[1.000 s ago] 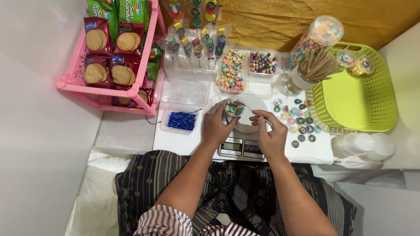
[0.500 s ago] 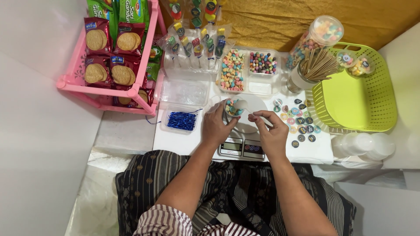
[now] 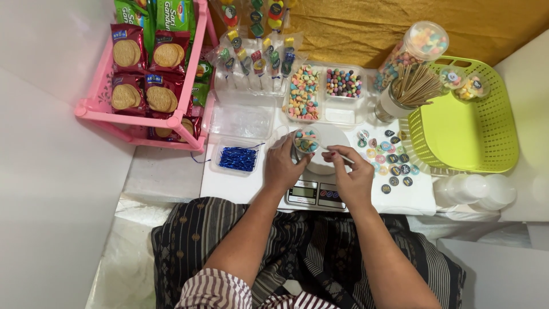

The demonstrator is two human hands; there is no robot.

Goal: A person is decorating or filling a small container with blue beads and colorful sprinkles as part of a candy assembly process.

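Observation:
My left hand [image 3: 283,166] grips a small clear cup of pastel candies [image 3: 306,141], held over the white kitchen scale [image 3: 317,186]. My right hand [image 3: 351,171] hovers just right of the cup, its fingers pinched on a thin light stick or lid edge; I cannot tell which. Both hands are above the scale's round platform [image 3: 337,137]. Behind them are two clear trays, one of pastel candies [image 3: 303,92] and one of dark round candies [image 3: 343,83].
A pink rack of biscuit packs [image 3: 151,86] stands at left. A clear tray of blue twist ties [image 3: 238,158] lies near my left hand. Round stickers [image 3: 389,160], a cup of wooden sticks [image 3: 403,94], a candy jar [image 3: 420,46], a green basket [image 3: 463,126] and stacked clear cups [image 3: 474,189] sit at right.
My right hand has drawn slightly away from the cup to the right. The left hand has kept the cup over the scale.

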